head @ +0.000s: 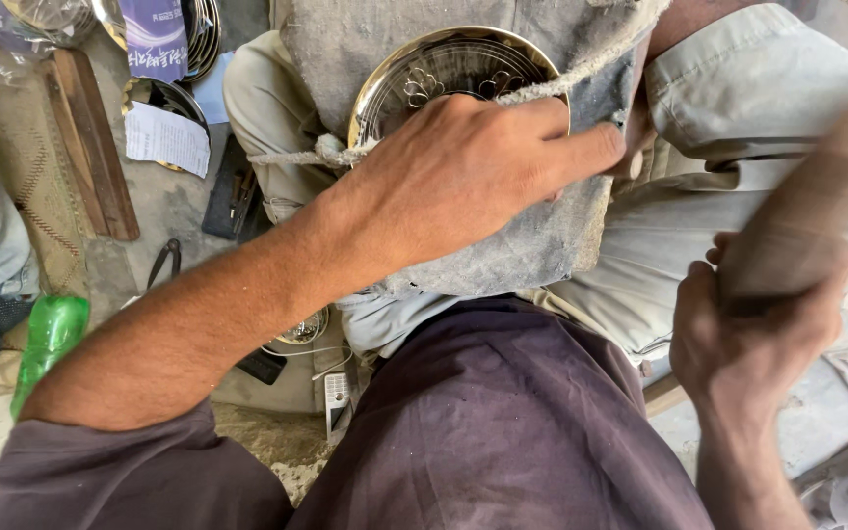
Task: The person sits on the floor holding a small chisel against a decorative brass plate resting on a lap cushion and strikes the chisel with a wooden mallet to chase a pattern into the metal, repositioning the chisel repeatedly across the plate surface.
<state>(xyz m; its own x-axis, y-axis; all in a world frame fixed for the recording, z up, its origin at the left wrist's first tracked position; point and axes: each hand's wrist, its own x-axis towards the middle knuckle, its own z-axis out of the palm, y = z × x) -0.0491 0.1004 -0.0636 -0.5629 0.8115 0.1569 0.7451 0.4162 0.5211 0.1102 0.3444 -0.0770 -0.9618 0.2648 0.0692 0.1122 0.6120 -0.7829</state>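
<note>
Gripping a blurred, pale cylindrical tool (797,245), the right hand (753,339) is closing its fingers around the lower end. Farther out, the left hand (473,172) is pressing flat, fingers extended and together, on an engraved brass plate (434,74) lying on a grey cloth (532,240) over the lap. Beyond, a green bottle (48,344) is lying on the floor at left.

Single head camera, looking steeply down, close over lap
</note>
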